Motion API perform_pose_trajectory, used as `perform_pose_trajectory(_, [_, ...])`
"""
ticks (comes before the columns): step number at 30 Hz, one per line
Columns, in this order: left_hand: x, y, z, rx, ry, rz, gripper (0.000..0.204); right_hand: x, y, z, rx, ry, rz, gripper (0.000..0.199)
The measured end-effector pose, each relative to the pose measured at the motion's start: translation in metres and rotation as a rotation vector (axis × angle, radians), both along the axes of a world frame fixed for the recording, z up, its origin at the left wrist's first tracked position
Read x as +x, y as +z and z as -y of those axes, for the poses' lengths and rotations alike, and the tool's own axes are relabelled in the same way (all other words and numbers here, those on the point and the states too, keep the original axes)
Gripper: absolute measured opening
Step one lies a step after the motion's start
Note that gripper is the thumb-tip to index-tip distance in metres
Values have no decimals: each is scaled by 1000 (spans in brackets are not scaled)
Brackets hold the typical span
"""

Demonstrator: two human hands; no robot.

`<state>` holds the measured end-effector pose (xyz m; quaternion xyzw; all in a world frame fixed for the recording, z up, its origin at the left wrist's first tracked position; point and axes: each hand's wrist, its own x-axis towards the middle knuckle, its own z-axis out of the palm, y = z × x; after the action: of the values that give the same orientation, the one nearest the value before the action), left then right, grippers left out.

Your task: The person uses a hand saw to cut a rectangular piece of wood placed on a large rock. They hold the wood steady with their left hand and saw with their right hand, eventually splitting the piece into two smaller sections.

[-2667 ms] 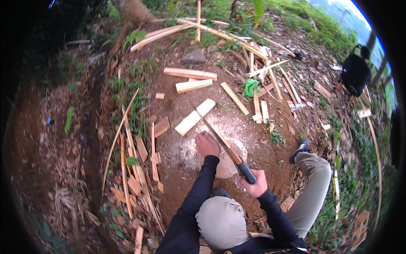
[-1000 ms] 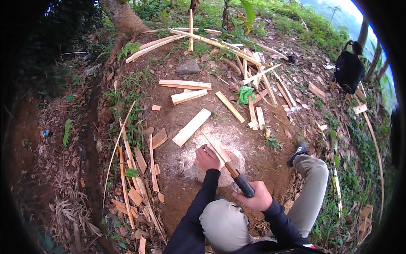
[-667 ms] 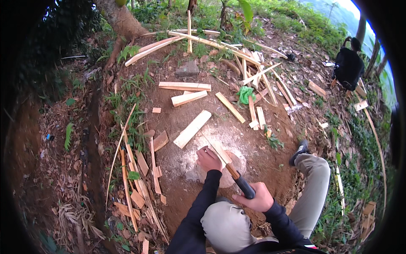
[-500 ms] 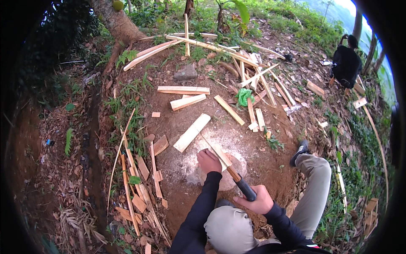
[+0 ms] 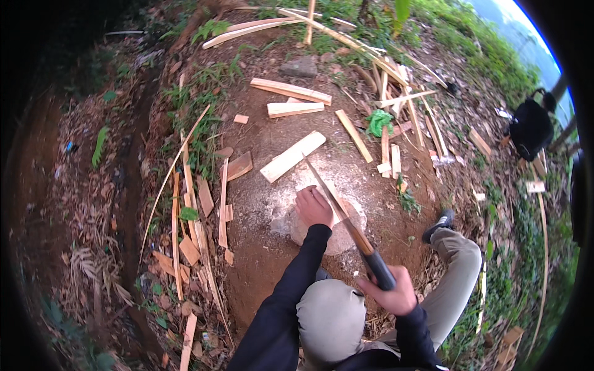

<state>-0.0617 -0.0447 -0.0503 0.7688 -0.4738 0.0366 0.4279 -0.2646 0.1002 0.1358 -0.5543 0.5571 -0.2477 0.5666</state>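
Head view: right hand (image 5: 397, 293) grips a long-bladed tool (image 5: 357, 236) slanting forward-left just beside left hand (image 5: 314, 207), hold unclear, at the stone's (image 5: 337, 245) far-left edge.

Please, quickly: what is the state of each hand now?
Left hand: beside a long-bladed tool; whether it grips anything cannot be told.
Right hand: closed, holding that tool's black handle.

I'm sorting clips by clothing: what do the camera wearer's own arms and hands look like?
Long, close-fitting black or very dark sleeves reach the wrists, with no clear markings. The left hand and right hand wear no gloves.
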Motion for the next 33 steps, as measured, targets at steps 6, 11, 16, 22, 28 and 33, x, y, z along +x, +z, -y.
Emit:
perform_pose_trajectory(6, [-1, 0, 3, 5, 5, -69, 20, 22, -30, 28, -11, -66, 74, 33])
perform_pose_trajectory(11, [8, -12, -6, 2, 11, -22, 17, 3, 25, 11, 19, 60, -39, 27])
perform_pose_trajectory(16, [0, -5, 1, -34, -1, -52, 18, 13, -7, 30, 8, -23, 41, 26])
perform_pose_trajectory(22, [0, -1, 2, -24, 25, -57, 16, -16, 23, -7, -79, 77, -61, 18])
perform_pose_trajectory(28, [0, -9, 1, 24, 1, -92, 18, 40, -43, 56, -30, -94, 23, 20])
perform_pose_trajectory(33, [-7, 1, -2, -83, -258, 81, 14, 24, -20, 14, 19, -186, 188, 18])
